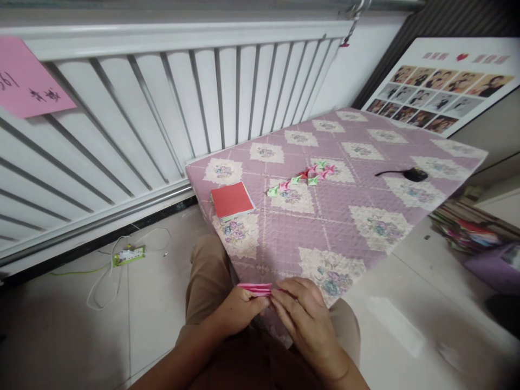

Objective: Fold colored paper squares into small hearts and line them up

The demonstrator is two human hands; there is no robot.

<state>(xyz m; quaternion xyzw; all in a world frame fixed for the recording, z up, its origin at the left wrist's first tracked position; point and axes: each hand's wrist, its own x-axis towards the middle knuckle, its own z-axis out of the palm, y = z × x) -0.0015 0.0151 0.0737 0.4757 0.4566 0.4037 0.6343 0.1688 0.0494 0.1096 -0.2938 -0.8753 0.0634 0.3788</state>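
My left hand [238, 311] and my right hand [303, 314] meet at the near edge of a table covered with a purple quilted floral cloth [349, 211]. Between them they pinch a folded strip of pink paper [255, 288], fingers closed on it from both sides. Farther up the cloth lies a row of several small folded paper pieces [304, 177], pink and green. A stack of square paper with a red top sheet [231, 201] rests near the table's left edge.
A black object with a cord [410, 174] lies on the right of the cloth. A white radiator [162, 108] with a pink note [26, 81] stands behind. A photo board [442, 92] leans at right. A power strip with white cable [128, 254] lies on the tiled floor.
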